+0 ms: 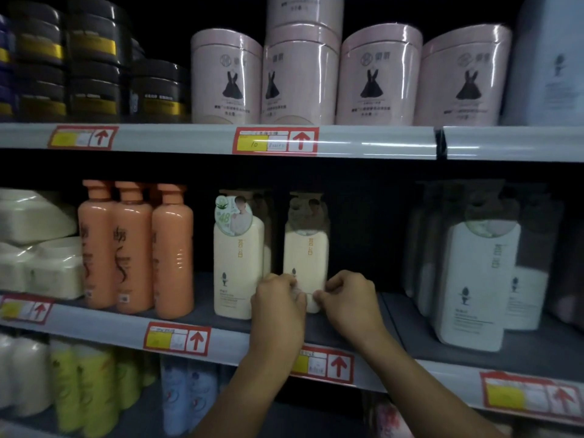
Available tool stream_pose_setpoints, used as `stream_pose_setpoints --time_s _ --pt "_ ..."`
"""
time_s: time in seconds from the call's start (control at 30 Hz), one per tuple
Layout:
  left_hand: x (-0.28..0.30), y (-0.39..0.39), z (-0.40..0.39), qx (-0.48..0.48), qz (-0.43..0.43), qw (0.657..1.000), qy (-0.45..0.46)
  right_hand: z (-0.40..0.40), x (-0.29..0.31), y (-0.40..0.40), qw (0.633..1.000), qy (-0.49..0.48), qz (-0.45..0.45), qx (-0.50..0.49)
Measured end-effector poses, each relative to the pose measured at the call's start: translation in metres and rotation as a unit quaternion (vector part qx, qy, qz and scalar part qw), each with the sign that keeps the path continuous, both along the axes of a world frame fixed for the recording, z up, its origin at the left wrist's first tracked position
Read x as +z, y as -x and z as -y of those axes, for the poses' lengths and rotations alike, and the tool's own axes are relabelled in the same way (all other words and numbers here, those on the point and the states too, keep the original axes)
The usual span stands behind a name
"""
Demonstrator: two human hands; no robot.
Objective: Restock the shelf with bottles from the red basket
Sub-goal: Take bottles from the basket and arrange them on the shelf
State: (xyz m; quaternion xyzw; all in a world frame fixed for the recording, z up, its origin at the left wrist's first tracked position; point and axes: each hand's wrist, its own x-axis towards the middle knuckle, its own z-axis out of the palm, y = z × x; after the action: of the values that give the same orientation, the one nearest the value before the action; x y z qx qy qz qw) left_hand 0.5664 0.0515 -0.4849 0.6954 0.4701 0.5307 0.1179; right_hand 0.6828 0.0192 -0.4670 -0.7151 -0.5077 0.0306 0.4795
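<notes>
On the middle shelf (202, 335), a little back from its front edge, a cream bottle (305, 248) is held upright between two hands. The left hand (279, 306) is closed against the bottle's lower left side and the right hand (349, 300) against its lower right, fingers curled inward on both. Each grip is nearly closed and appears to pinch the bottle's base or its clear wrap; exactly what is caught under the fingertips cannot be told. The bottle's long axis runs straight up, and its body lies directly beyond and above the hands, deeper into the shelf. Neither hand is clearly nearer; they are set about evenly on either side.

Just to its left a second cream bottle (238, 263) stands closer to the front edge, with a narrow dark gap between the two. Further left, three orange bottles (136, 248) are lined up near the front edge. To the right, an open dark stretch of shelf is left before the white bottles (477, 279), so room is judged to exist for more stock on that side. The shelf surface looks flat and smooth, so a slide forward into line with its neighbour is judged likely to go easily. The red basket is not in view.
</notes>
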Motion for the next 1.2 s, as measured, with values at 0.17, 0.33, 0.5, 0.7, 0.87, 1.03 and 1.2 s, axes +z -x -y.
stream_pose_setpoints --time_s 0.17,0.33,0.5,0.7,0.87,1.03,1.2 --pt "-0.004 -0.005 0.0 0.003 -0.036 0.999 -0.006 -0.008 -0.005 -0.007 1.0 -0.005 -0.022 0.009" --pt "-0.001 -0.003 0.007 -0.011 -0.028 1.0 -0.009 -0.007 -0.003 -0.006 0.999 0.009 -0.028 0.012" --pt "0.0 0.005 0.039 -0.09 0.129 0.987 0.006 0.043 0.005 0.007 0.995 -0.084 0.019 0.041" --pt "-0.037 0.005 0.113 -0.221 0.254 0.939 0.071 0.146 -0.045 0.017 0.981 -0.132 0.033 0.135" --pt "-0.165 0.011 0.182 -0.255 0.127 0.952 0.108 0.229 -0.171 -0.003 0.979 -0.038 0.052 0.193" --pt "-0.282 0.009 0.225 -0.25 -0.041 0.919 0.303 0.286 -0.308 -0.046 0.976 0.158 -0.015 0.149" --pt "-0.342 -0.007 0.233 -0.334 -0.291 0.781 0.44 0.301 -0.355 -0.059 0.879 0.398 0.101 0.244"
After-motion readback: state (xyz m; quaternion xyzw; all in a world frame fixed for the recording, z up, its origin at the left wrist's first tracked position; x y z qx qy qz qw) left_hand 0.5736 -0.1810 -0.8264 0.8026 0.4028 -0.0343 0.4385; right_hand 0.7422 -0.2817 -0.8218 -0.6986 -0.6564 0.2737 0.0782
